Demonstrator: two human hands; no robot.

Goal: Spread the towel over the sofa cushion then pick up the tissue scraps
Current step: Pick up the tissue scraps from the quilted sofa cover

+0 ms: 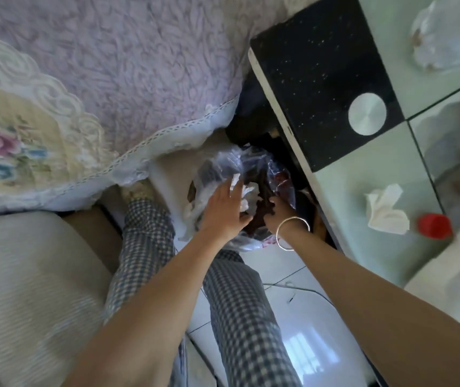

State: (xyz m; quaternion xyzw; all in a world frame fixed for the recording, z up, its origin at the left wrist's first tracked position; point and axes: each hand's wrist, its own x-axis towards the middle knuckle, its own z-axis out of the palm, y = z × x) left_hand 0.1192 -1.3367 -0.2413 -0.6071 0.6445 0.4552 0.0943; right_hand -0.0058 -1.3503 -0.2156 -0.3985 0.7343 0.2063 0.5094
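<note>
A lilac fluffy towel with a lace edge lies spread over the sofa cushion, and a cream floral cloth sits at its left. Below the sofa's edge a bin lined with a clear plastic bag stands on the floor. My left hand is over the bin's mouth, fingers curled round white tissue scraps. My right hand, a silver bangle on its wrist, grips the bag's right rim. The bin's inside is dark and mostly hidden by my hands.
A glass coffee table with a black speckled end panel stands close on the right. On it lie a crumpled tissue, a red cap and a plastic bag. A beige seat and my checked trousers fill the foreground.
</note>
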